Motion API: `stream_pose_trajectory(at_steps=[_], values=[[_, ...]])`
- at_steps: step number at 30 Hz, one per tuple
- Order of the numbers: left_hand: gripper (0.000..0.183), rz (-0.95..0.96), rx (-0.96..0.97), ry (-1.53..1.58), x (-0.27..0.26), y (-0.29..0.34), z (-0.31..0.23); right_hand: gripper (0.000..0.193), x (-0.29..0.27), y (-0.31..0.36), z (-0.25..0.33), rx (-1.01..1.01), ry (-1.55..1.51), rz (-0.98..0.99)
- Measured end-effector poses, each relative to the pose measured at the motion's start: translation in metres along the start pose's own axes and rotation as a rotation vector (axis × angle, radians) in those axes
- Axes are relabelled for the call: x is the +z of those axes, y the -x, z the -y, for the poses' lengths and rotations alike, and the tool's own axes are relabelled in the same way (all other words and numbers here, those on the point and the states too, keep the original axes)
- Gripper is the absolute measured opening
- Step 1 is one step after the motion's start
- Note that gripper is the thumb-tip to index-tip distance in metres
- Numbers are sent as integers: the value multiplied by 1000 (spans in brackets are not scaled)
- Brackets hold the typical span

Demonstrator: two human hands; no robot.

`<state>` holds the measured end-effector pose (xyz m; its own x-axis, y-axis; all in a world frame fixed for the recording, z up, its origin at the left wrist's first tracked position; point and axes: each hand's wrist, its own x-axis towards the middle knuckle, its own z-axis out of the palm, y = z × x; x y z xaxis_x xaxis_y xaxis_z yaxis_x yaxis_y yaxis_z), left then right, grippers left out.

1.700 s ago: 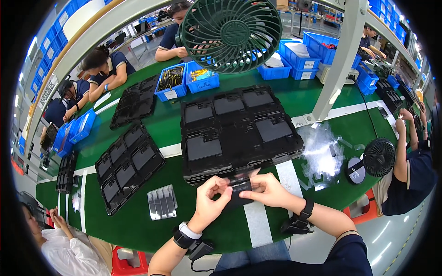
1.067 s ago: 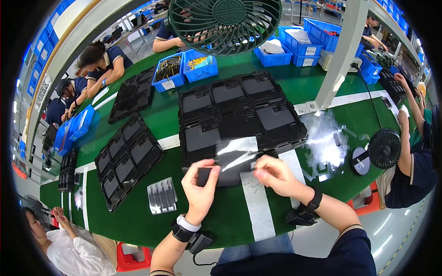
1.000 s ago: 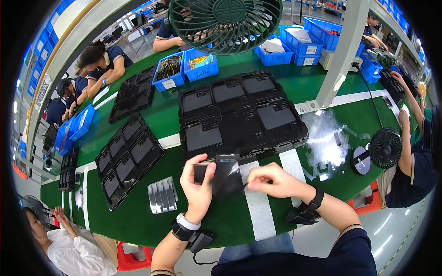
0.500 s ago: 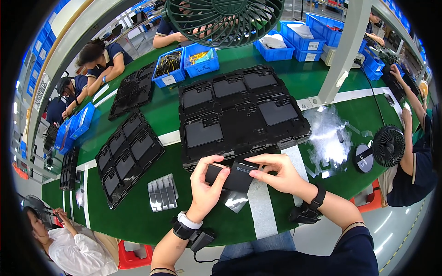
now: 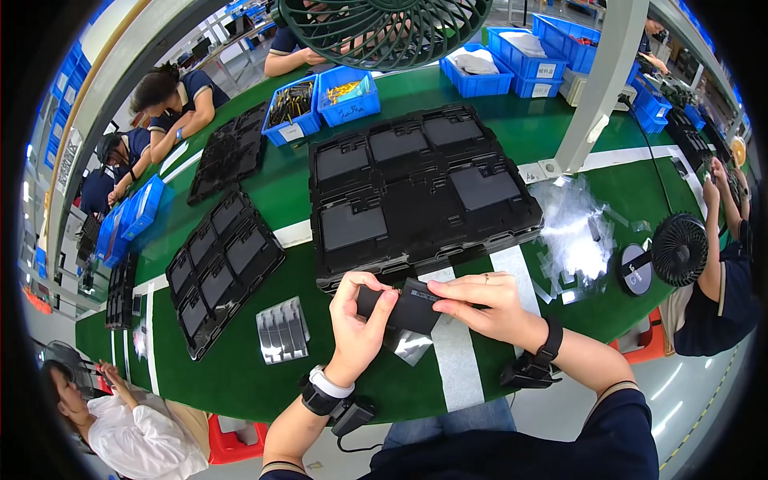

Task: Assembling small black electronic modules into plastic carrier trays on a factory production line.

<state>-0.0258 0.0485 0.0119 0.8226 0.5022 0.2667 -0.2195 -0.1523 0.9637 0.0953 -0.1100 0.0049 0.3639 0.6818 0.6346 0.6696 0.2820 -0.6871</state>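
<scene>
Left hand (image 5: 358, 324) and right hand (image 5: 490, 308) pinch opposite sides of flat black piece (image 5: 415, 309) (possibly two parts), just nearside of black tray (image 5: 420, 214). Five grey panels (image 5: 484, 189) seated in tray; held piece outside it.

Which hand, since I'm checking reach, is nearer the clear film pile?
Right. The right hand is left of the clear film pile, lower in view; the left hand is farther left.
</scene>
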Motion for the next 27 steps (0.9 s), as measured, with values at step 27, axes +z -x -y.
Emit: stream_pose_trajectory(at_steps=[27], values=[[13, 160, -206, 7, -12, -6, 1, 9, -18, -17, 10, 574, -405, 475]])
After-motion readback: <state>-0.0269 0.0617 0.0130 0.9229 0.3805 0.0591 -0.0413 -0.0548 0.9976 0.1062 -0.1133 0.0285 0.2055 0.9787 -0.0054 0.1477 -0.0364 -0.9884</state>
